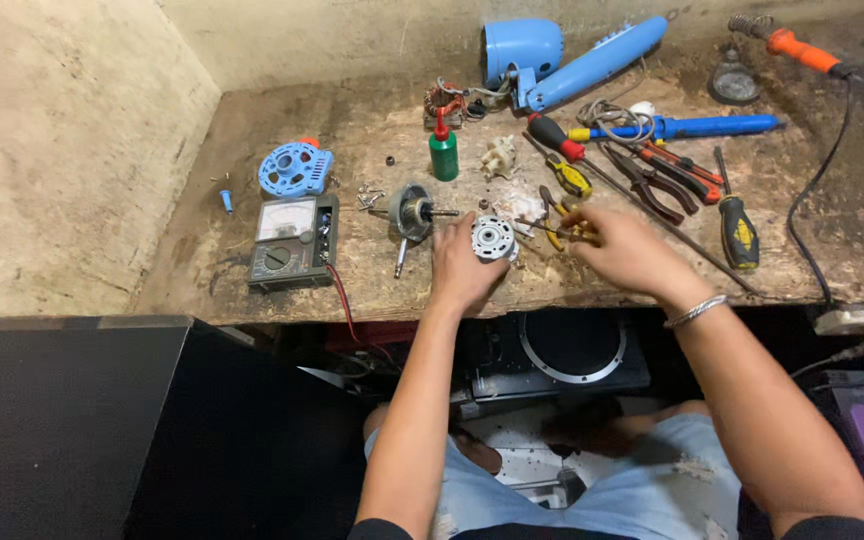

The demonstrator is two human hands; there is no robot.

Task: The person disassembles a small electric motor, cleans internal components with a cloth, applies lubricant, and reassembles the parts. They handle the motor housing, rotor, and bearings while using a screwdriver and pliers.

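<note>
Motor cover (494,239): small, round, pale grey metal, ribbed face with slots around a central hub; at front-middle of bench (282,310), gripped at its left edge by left hand (462,265).

Left to right on bench:
- Tiny blue bit (226,200), alone near left wall.
- Blue round housing (294,168), perforated, orange knob behind.
- Meter (292,243), dark case, pale dial, red lead (340,300) trailing off front edge.
- Rotor (412,212) on its shaft, just left of left hand.
- Green bottle (443,150), red nozzle, upright.
- Copper winding (444,104) behind bottle.
- Left hand: fingers closed around cover, thumb side up.
- Right hand (624,248): fingers pinched narrow on a thin yellow-handled tool (556,230), tip pointing toward cover; metal bangle (694,312) at wrist.
- Blue fan body (562,55) at rear.
- Red-handled screwdriver (562,140), pliers (652,185), blue pump tool (697,126), yellow-black screwdriver (738,228), clustered right of centre.
- Orange-handled iron (797,47), black cord (822,180), far right.
</note>
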